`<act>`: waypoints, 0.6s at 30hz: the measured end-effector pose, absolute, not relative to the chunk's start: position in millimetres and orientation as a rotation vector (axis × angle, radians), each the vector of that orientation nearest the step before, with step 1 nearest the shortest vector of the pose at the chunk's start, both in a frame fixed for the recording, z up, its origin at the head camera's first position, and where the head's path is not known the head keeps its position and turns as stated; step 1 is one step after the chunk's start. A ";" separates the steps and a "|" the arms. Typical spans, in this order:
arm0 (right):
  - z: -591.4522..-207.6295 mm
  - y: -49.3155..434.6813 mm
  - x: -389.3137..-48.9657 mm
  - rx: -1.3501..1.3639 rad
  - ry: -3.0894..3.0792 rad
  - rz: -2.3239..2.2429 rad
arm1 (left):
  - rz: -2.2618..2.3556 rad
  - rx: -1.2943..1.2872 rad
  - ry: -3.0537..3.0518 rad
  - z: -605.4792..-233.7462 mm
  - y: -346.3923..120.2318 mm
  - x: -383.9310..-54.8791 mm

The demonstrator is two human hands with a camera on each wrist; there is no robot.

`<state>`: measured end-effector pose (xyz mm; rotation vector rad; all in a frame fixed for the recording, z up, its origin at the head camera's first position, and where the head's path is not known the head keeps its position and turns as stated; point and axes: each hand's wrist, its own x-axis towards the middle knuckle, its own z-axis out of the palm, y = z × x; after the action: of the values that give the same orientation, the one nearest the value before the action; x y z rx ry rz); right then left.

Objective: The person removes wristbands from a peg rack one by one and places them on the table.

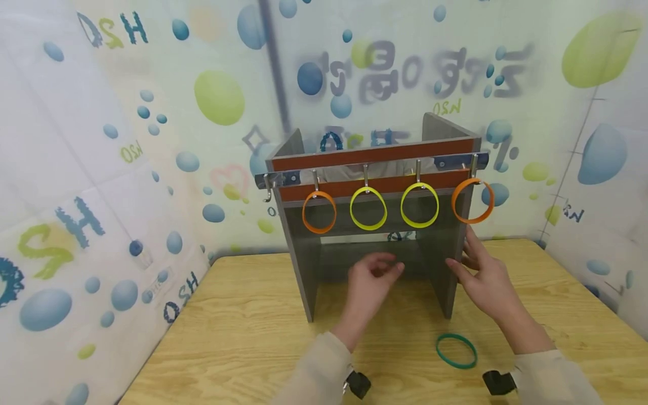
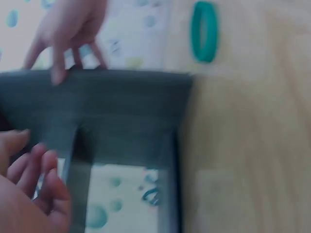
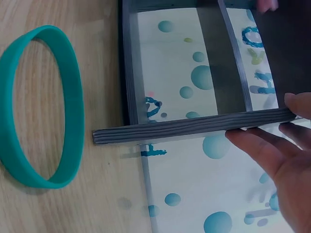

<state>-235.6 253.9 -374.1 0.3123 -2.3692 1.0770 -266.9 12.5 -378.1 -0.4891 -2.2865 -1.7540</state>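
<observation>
A grey wooden stand (image 1: 300,256) rises from the table, with a metal hook rail (image 1: 349,171) across its front. From the hooks hang an orange ring (image 1: 305,220), two yellow rings (image 1: 352,216) and, at the right end, another orange ring (image 1: 492,209). My right hand (image 1: 488,281) grips the stand's right side panel (image 3: 189,127), thumb on the inner face and fingers outside. In front of the stand's opening, my left hand (image 1: 368,284) has loosely bent fingers and holds nothing. A green ring (image 3: 73,111) lies flat on the table, below the right hand in the head view.
The wooden table (image 1: 228,337) bears the stand. Printed curtains (image 1: 167,140) with blue and green dots surround it at the back and sides. The leftmost hook (image 1: 268,191) carries no ring. Black wrist mounts (image 1: 358,385) sit at both sleeves.
</observation>
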 end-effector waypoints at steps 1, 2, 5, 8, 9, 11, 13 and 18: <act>-374.8 254.3 -235.4 0.315 -2.365 1.075 | -1.797 -0.447 -2.189 -372.6 6.4 -268.5; -375.5 254.7 -235.1 0.317 -2.363 1.070 | -1.843 -0.425 -2.092 -367.5 0.2 -269.4; -377.3 256.0 -234.3 0.330 -2.349 1.058 | -1.966 -0.438 -1.829 -354.4 -17.4 -269.7; -377.1 256.2 -234.5 0.354 -2.335 1.039 | -2.056 -0.484 -1.601 -345.3 -30.8 -268.6; -376.8 256.1 -235.0 0.364 -2.330 1.038 | -2.071 -0.485 -1.542 -343.3 -33.9 -267.9; -376.0 255.1 -235.9 0.379 -2.326 1.041 | -2.080 -0.464 -1.459 -340.9 -38.4 -266.5; -375.8 254.2 -236.6 0.382 -2.331 1.042 | -2.083 -0.425 -1.412 -339.8 -40.5 -264.1; -376.5 252.4 -237.0 0.383 -2.339 1.059 | -2.043 -0.354 -1.356 -338.5 -41.1 -261.1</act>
<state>-237.0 252.4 -376.5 0.3832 -2.3389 1.0592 -261.1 -41.1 -338.5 -0.3537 -1.3558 -2.0429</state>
